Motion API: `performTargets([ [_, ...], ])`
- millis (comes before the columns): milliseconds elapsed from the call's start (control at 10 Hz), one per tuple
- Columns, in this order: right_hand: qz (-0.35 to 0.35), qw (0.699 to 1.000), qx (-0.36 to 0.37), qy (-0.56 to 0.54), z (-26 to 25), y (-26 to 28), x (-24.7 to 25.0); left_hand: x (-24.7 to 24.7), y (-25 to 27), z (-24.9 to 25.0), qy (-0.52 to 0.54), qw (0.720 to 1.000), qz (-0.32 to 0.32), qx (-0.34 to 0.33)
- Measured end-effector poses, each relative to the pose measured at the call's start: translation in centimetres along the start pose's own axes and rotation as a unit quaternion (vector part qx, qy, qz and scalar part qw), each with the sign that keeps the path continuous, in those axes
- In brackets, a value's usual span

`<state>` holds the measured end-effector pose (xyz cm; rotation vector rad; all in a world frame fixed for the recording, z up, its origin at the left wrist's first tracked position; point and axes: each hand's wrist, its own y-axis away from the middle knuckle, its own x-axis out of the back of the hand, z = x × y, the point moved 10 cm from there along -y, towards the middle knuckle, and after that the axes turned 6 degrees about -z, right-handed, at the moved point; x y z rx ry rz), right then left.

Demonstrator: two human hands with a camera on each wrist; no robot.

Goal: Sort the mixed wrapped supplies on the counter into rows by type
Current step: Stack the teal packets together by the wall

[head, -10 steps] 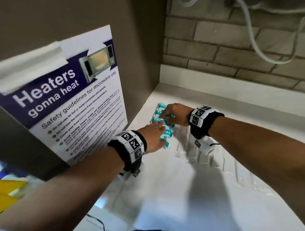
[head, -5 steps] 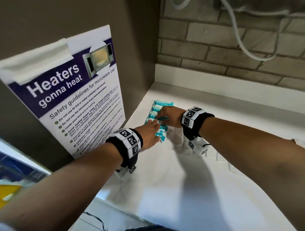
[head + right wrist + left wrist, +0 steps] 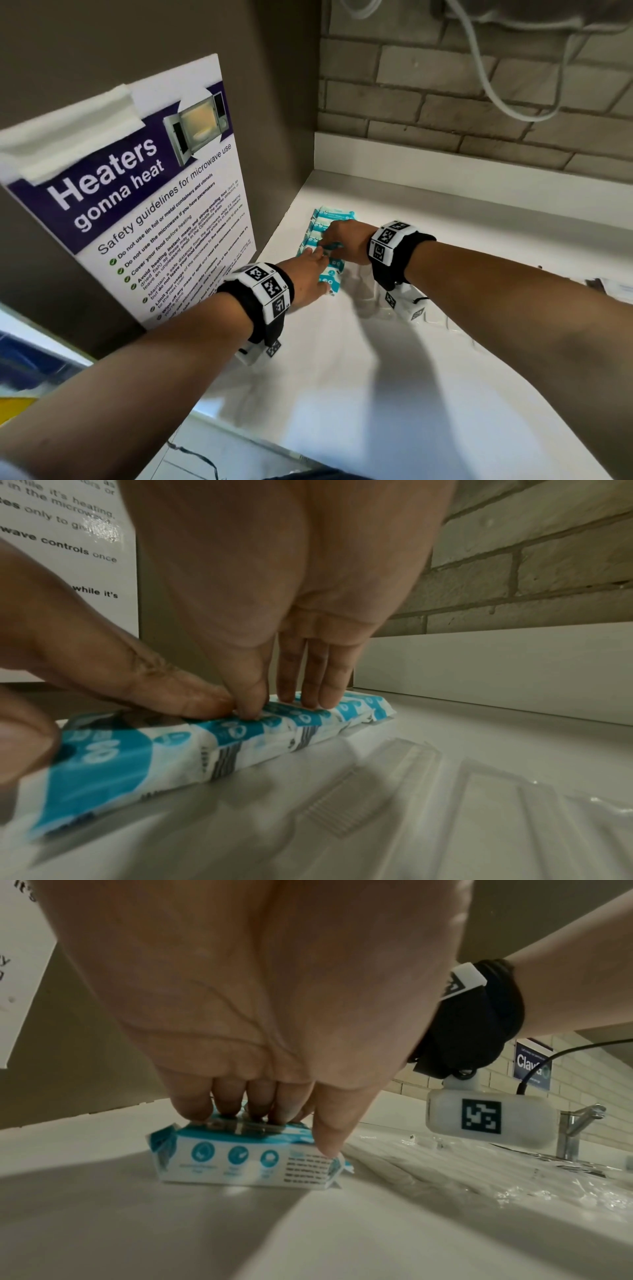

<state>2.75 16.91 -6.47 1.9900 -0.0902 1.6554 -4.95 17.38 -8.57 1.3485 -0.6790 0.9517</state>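
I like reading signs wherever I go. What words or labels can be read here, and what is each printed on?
"Heaters gonna heat": the poster heading.
"Safety guidelines for microwave use": the same poster, below the heading.
"Do not use tin foil or metal containers and utensils": its first bullet; lower bullets only partly readable.
"Clav...": blue wall sign, rest hidden.
Teal-and-white packets: print too blurred.
Wristband markers: patterns, no words.

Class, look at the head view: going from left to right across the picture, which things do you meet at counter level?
Microwave poster → left hand → teal packets → right hand → clear wrapped packs.
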Motion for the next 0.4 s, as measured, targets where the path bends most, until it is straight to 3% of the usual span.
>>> performTargets([
  [300, -0.020, 0.999, -0.031, -0.014, 0.3, 0.2, -0.3, 1.5, -0.2, 0.1, 0.000, 0.999, 0.040, -0.021],
  [400, 0.003, 0.998, -0.045, -0.039, 0.5, 1.5, 1.2, 3.2, -0.4, 0.2, 0.009, 0.998, 0.059, -0.023],
])
